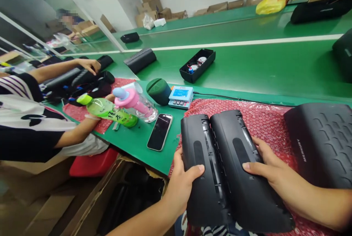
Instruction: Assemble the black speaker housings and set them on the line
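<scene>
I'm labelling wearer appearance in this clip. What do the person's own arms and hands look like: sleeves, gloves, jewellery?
Both arms are bare to the frame edge: no sleeve shows on either forearm. The left hand and right hand wear no gloves, and no rings, watch or wristband can be seen. Fingernails are short and unpainted. Striped fabric shows at the bottom edge, probably the person's clothing.

Green workbench (247, 67) runs across the room, a white stripe along it. Red bubble wrap (264, 118) covers the near edge. Directly on the green: a smartphone (160, 132) face up, a green tea bottle (108, 110) on its side, a small blue-screened meter (180, 97), an open black tray (197, 65).
</scene>
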### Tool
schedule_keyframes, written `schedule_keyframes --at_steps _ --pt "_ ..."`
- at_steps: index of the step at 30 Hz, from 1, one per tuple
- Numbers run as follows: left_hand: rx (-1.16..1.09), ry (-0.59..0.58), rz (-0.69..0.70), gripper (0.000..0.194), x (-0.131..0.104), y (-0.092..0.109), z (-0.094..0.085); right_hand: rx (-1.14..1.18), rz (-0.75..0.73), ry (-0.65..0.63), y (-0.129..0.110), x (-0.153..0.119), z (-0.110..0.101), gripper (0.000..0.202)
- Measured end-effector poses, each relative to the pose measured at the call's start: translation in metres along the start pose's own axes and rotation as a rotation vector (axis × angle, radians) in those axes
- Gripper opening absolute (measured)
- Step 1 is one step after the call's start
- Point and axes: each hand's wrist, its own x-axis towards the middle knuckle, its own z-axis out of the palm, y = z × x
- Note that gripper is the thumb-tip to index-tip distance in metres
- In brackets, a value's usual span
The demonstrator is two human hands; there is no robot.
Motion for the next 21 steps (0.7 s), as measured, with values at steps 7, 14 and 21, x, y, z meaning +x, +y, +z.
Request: schedule_keyframes --at_steps 7,14,21 --pt "0.047 0.024 -0.015 0.07 0.0 -0.002 0.0 -0.104 -0.073 0.053 -0.002 -0.003 0.003 0.092" --pt "0.078 0.031 0.023 0.073 0.0 -0.004 -0.001 -0.126 -0.078 0.03 -0.002 -0.003 -0.001 0.09" --pt "0.048 0.001 0.046 0.07 -0.002 -0.004 -0.002 -0.077 -0.083 0.073 0.017 0.002 0.004 0.087"
